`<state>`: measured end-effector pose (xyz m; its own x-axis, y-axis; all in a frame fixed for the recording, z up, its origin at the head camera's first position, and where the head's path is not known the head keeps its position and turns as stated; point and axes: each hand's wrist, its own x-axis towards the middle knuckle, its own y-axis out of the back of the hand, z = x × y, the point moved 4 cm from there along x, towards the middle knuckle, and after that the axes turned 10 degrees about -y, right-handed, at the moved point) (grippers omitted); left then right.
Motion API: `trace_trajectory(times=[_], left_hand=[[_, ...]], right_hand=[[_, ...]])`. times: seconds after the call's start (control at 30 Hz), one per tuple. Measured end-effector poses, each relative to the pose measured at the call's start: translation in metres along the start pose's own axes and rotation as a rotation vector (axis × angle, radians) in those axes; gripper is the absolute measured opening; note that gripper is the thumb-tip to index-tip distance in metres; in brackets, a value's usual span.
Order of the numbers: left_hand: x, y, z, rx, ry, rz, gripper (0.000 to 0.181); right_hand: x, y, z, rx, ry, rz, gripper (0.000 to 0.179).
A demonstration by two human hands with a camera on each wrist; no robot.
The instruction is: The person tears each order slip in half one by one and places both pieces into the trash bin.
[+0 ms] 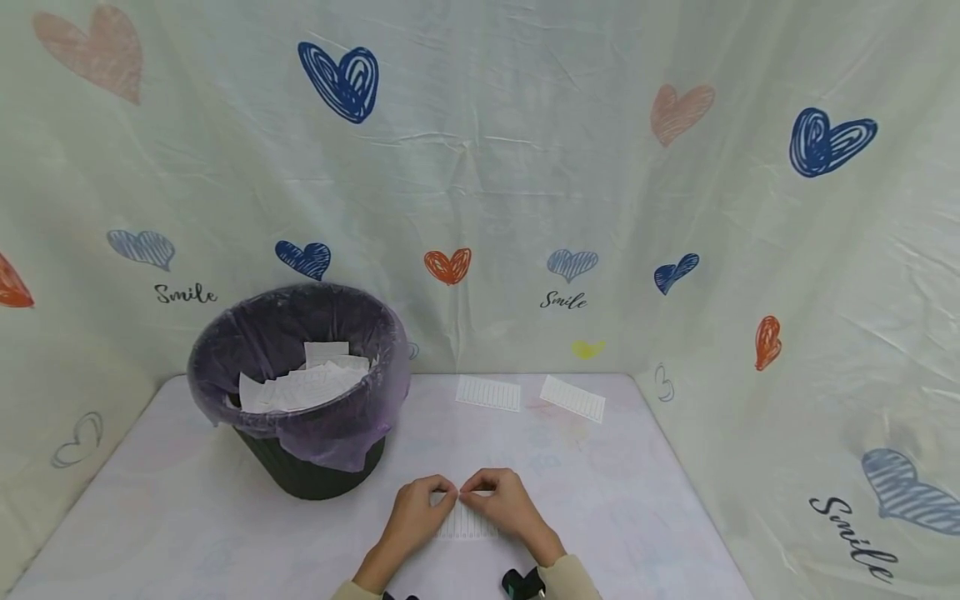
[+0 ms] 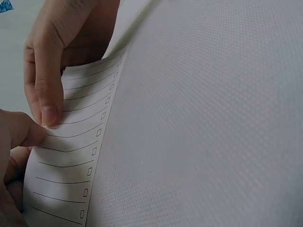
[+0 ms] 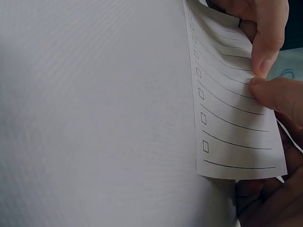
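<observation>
Left hand (image 1: 415, 512) and right hand (image 1: 510, 505) both pinch a lined paper slip (image 1: 467, 523) (visibly curved) by one edge

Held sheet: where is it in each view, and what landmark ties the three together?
Head: sheet low, near centre, between the wrists.
Left wrist: left half, slanting up from the bottom edge.
Right wrist: right half, running down from the top edge.
Shared landmark: left hand and right hand, fingers close together at its long edge.
</observation>
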<state>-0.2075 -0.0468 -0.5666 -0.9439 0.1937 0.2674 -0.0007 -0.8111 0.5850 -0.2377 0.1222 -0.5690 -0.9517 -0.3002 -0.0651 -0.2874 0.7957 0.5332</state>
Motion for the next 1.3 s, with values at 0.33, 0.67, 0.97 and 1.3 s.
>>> trace_trajectory(times=[0.33, 0.67, 0.97, 1.3], left_hand=[[0.002, 0.000, 0.001, -0.011, 0.029, 0.019, 0.009], [0.003, 0.001, 0.001, -0.032, 0.050, 0.018, 0.010], [0.003, 0.009, -0.006, -0.085, 0.040, 0.039, 0.006], [0.002, 0.019, -0.019, -0.154, 0.133, 0.097, 0.009]], right_hand=[[-0.002, 0.001, -0.002, -0.025, 0.035, 0.010, 0.012], [-0.002, 0.004, -0.002, -0.033, 0.022, 0.001, 0.010], [-0.003, 0.016, 0.009, 0.033, -0.038, 0.067, 0.010], [-0.004, 0.030, 0.015, 0.112, -0.082, 0.161, 0.020]])
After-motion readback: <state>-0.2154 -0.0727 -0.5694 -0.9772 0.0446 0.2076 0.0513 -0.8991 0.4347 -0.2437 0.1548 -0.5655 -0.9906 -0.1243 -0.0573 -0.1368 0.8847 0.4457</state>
